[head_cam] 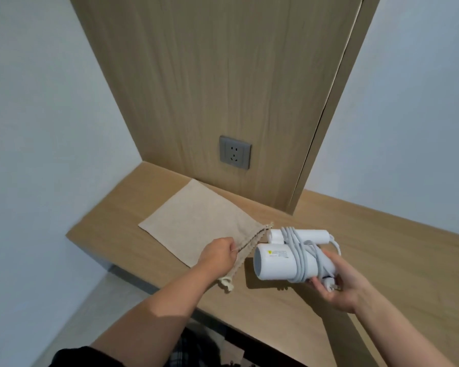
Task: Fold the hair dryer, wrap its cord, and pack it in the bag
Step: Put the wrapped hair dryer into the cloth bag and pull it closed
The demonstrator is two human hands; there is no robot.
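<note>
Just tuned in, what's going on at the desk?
The person's right hand holds the white hair dryer, folded with its cord wrapped round it, over the wooden desk. The left hand pinches the mouth of the beige cloth bag lying on it. The dryer is not yet in the bag.

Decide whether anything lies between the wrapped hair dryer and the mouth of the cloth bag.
Nothing visible does. The right hand holds the hair dryer beside the bag, with only bare desk between. The left hand pinches the mouth's edge, yet the opening looks nearly flat and may need spreading.
</note>
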